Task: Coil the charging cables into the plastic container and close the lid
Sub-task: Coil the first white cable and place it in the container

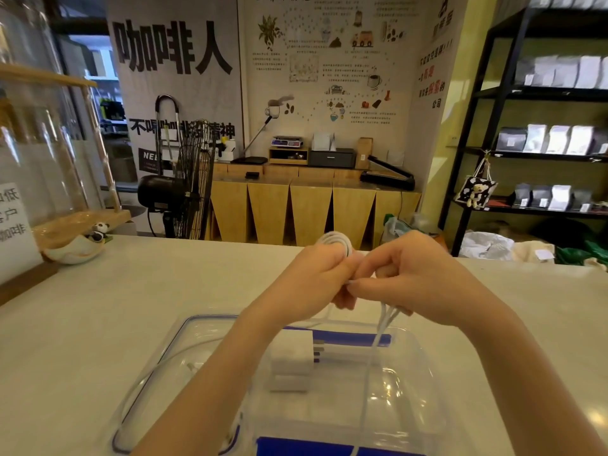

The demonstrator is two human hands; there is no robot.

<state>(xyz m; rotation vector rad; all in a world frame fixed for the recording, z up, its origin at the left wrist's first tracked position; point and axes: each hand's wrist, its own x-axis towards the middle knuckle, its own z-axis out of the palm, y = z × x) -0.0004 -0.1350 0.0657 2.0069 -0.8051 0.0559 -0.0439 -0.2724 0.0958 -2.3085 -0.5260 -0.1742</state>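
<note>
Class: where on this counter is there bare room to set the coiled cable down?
Bare counter lies between the panda dish and the plastic container, and right of it. Crowded: inside the container, holding white chargers and cable.

Plastic, stone-like counter and wood around my hands

The container [411, 373] under my arms is clear, glossy plastic with blue clips; its lid [158, 366] beside it is the same clear plastic with a blue edge. The cable [332, 241] I hold looks smooth, white and rubbery. The charger blocks [291, 360] are matt white plastic. The counter [131, 291] is pale, smooth, slightly shiny. The cabinet [312, 209] behind is light wood.
</note>
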